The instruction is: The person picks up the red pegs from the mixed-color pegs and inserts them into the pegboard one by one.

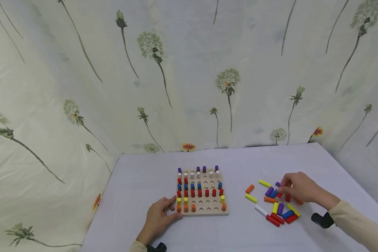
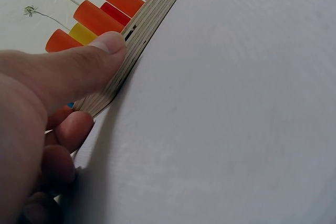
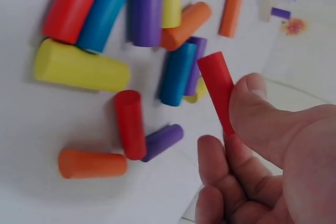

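My left hand (image 1: 159,215) holds the front left corner of a wooden pegboard (image 1: 204,205). In the left wrist view its thumb (image 2: 107,45) presses the layered front edge, and the other fingers curl at the side. Coloured pegs stand in rows on the board: purple, white, red, blue, yellow and orange, with several bare holes among them. Over the loose pegs to the right, my right hand (image 1: 300,187) pinches a red peg (image 3: 214,85) between thumb and fingers. The peg is tilted, one end sticking out past the thumb.
Loose pegs lie scattered right of the board, among them a white peg (image 1: 261,210), a yellow peg (image 3: 81,66) and an orange peg (image 3: 92,164). A white cloth (image 1: 233,234) covers the table. Behind it hangs a flower-patterned curtain (image 1: 189,87).
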Demonstrator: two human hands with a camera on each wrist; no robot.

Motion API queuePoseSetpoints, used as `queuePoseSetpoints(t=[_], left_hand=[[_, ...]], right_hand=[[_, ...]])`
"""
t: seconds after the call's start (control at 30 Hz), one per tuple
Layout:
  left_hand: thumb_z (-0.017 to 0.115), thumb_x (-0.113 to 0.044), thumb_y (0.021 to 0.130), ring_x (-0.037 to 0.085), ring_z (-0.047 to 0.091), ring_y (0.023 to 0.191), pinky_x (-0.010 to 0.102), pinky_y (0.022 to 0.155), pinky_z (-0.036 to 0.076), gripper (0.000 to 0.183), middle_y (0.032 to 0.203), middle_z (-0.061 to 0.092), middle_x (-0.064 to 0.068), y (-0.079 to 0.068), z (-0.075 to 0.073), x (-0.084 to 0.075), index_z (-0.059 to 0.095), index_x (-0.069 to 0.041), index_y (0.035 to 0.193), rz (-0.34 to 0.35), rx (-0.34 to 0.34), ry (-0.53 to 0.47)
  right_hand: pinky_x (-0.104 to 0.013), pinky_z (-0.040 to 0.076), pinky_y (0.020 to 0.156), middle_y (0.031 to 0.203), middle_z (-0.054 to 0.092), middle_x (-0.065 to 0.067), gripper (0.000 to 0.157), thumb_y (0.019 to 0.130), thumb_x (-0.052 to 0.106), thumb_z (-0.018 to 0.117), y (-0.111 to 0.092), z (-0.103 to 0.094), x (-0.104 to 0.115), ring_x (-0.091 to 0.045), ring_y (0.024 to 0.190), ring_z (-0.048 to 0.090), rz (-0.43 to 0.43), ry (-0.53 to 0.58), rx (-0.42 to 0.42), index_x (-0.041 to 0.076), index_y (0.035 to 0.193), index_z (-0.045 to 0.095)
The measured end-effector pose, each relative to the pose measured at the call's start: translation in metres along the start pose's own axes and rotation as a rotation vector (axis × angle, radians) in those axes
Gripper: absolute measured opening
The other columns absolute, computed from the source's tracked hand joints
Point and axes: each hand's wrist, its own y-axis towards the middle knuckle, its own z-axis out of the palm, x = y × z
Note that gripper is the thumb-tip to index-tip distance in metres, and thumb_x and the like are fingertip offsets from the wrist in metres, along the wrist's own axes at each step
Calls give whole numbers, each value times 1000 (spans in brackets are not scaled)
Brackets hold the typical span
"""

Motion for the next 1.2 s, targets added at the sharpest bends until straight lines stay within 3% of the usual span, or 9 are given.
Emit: queuePoseSetpoints(t=[0.23, 0.4, 0.73, 1.2], left_hand=[[91, -46, 81, 2, 39, 62, 21, 58, 29, 69, 86, 60, -12, 0, 0, -1, 73, -10, 137, -6, 2, -3], [91, -46, 81, 2, 40, 62, 21, 57, 29, 69, 86, 61, -12, -1, 0, -1, 73, -10, 136, -7, -1, -20], [91, -46, 81, 2, 40, 62, 20, 57, 29, 68, 86, 61, -12, 0, 0, 0, 73, -11, 137, 3, -4, -15], [91, -46, 81, 2, 41, 61, 20, 56, 29, 68, 86, 61, -13, 1, 0, 0, 73, -14, 138, -12, -4, -3]], right_hand=[[-26, 51, 63, 89, 73, -3, 23, 92, 20, 84, 6, -2, 20, -21, 80, 66, -28, 16, -261, 6, 100, 69], [-31, 52, 70, 93, 78, -6, 19, 92, 15, 83, 19, 3, 40, -29, 89, 70, -89, 39, -362, 7, 105, 74], [-30, 41, 65, 86, 75, 1, 9, 94, 8, 79, 53, 23, 86, -17, 79, 56, -235, 64, -427, 9, 102, 83], [-31, 38, 67, 79, 74, 4, 6, 89, 13, 86, 100, 58, 155, -15, 76, 49, -279, 152, -370, 11, 95, 86]])
